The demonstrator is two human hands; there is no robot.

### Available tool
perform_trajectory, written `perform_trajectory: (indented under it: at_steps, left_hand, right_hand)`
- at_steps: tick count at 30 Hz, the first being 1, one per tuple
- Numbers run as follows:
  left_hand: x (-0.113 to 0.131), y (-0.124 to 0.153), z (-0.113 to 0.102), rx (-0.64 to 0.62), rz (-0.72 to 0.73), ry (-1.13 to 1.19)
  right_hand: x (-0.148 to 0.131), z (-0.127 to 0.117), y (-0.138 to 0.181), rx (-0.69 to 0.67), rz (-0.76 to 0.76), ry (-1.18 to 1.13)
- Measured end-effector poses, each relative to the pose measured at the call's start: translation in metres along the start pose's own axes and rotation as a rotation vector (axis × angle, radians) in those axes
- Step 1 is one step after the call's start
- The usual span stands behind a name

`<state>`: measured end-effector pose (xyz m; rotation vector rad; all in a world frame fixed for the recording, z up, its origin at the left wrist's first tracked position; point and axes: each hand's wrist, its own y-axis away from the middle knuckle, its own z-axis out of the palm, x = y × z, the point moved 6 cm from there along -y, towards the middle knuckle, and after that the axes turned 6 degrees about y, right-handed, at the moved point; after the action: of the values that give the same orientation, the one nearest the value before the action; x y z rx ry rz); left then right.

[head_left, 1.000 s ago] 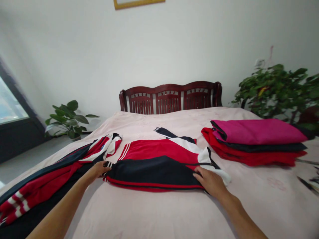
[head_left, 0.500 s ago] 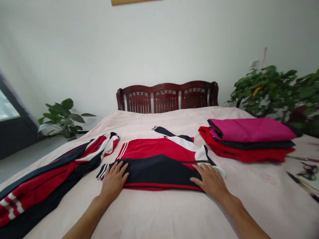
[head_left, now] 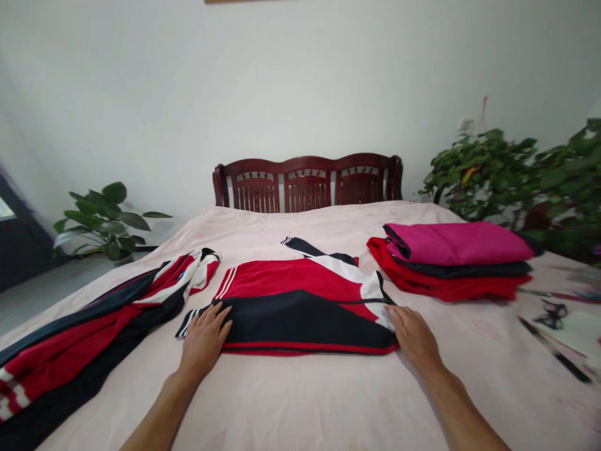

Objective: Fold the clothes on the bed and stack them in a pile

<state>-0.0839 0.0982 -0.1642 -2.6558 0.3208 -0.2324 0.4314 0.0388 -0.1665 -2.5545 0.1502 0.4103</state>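
A red, navy and white track jacket [head_left: 282, 279] lies on the bed in front of me. One navy sleeve is folded across its near side, while the other sticks out at the far side. My left hand [head_left: 205, 332] rests flat, fingers spread, on the folded sleeve near its white-striped cuff. At the collar end, my right hand [head_left: 416, 337] touches the jacket's right edge with fingers stretched out. To the left, a second red, navy and white garment [head_left: 113, 326] lies loosely stretched out.
A folded pile with a magenta garment [head_left: 464, 243] on top and red cloth [head_left: 451, 287] below sits at the right. Beyond it are glasses [head_left: 553, 314] and a dark slender object [head_left: 556, 351]. A wooden headboard [head_left: 307, 181] and potted plants [head_left: 110, 219] stand behind the bed.
My right hand has slid off the sleeve's top to the jacket's right edge, uncovering the sleeve's shoulder end. My left hand stays by the cuff. The camera view has shifted slightly right.
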Motion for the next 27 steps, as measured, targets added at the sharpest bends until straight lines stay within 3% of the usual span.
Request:
perform_trajectory:
  at_steps: [6, 11, 20, 23, 27]
  left_hand:
    - [-0.009, 0.0, 0.001, 0.02, -0.059, -0.008]
    - [-0.015, 0.001, -0.001, 0.046, -0.132, 0.012]
    - [-0.058, 0.008, -0.005, 0.037, -0.514, 0.14]
    - [-0.074, 0.004, 0.003, -0.023, -0.601, 0.252]
    - [-0.084, -0.008, 0.011, -0.077, -0.586, 0.467]
  right_hand:
    - [0.005, -0.01, 0.001, 0.074, 0.083, 0.011]
    - [-0.004, 0.006, 0.002, -0.07, 0.062, 0.22]
    - [0.003, -0.005, 0.0, -0.123, 0.252, 0.38]
    - [0.001, -0.005, -0.005, -0.152, 0.29, 0.375]
    - [0.006, 0.006, -0.012, -0.251, 0.311, 0.198]
